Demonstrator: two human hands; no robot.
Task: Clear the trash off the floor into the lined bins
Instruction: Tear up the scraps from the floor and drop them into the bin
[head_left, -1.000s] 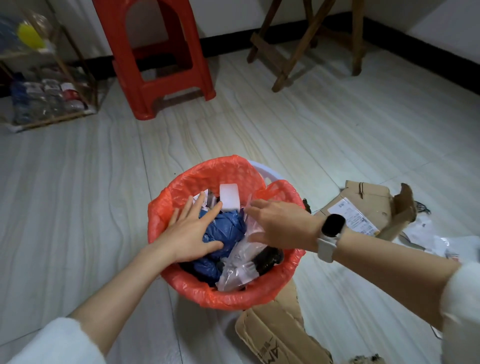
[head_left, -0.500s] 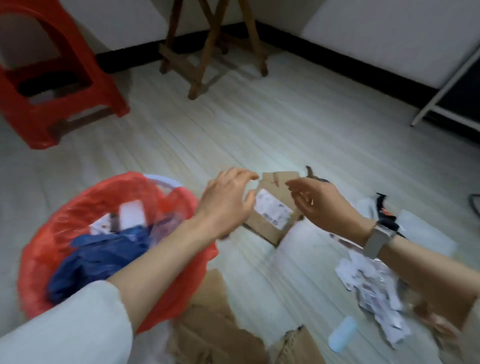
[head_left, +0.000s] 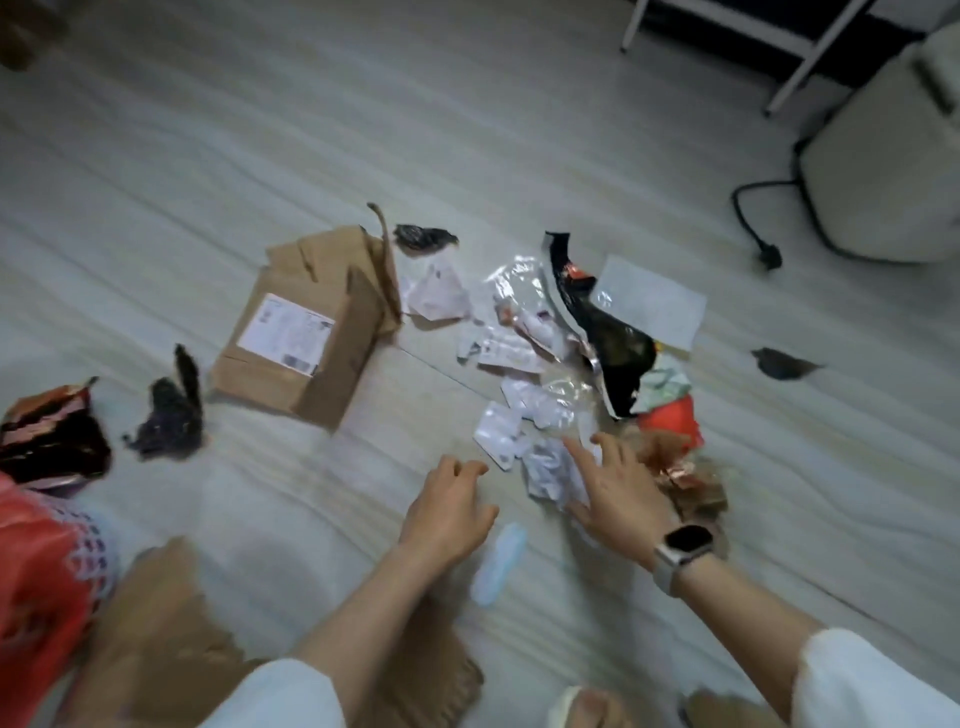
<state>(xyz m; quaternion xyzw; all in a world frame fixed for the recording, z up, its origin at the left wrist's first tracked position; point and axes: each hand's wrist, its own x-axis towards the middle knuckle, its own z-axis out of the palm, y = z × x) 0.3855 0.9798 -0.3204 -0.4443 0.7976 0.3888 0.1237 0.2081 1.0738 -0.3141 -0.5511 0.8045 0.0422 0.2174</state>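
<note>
Hands low over the floor, left hand loosely curled and empty, right hand with fingers spread on crumpled white paper scraps, torn cardboard box beyond, red-lined bin at left edge.

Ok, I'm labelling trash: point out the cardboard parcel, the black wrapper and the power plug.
cardboard parcel (head_left: 306, 332): head view, top face by label.
black wrapper (head_left: 615, 348): head view, wide lower part.
power plug (head_left: 768, 255): head view, plug body.

We see a matt brown cardboard box, crumpled white paper scraps, glossy black foil wrapper and smooth pale floor.
</note>
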